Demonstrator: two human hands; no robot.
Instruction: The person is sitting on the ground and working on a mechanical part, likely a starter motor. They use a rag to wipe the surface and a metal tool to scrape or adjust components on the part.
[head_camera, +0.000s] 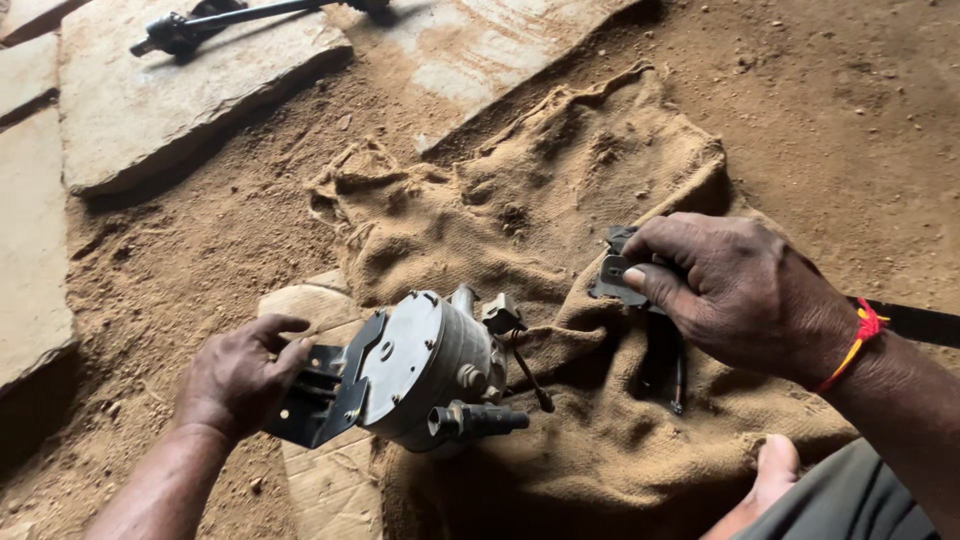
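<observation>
- Left hand (240, 375) clasps the black metal bracket (320, 395) bolted to a round grey metal unit (425, 365), fingers curled over the bracket's top edge; the palm side is hidden.
- The unit lies on its side, flat round face up toward the camera, half on a pale flat board (315, 470) and half on the burlap sack (540, 210). What kind of part it is I cannot tell (some pump or motor housing, by the look).
- A dark threaded fitting (480, 420) juts from the unit's lower right; a thin dark wire (527, 375) trails from a small clip on top, and its end is hard to make out against the sack.
- Right hand (730, 290) grips a small black part (612, 272) between thumb and fingers, just above the sack, well apart from the unit. Most of the part is covered by the fingers; its shape is unclear.
- Red and yellow thread (862, 335) is tied round the right wrist.
- Dark slender pieces (678, 380) lie in the shadow under the right hand, too dim to identify.
- A bare foot (772, 475) and grey trouser leg are cut off at the bottom right edge.
- Ground is loose sandy dirt (190, 250), with the sack crumpled over it.
- Flat stone slabs (150, 100) sit at upper left; a black rod-like tool (210, 22) rests on one, cut off by the top edge.
</observation>
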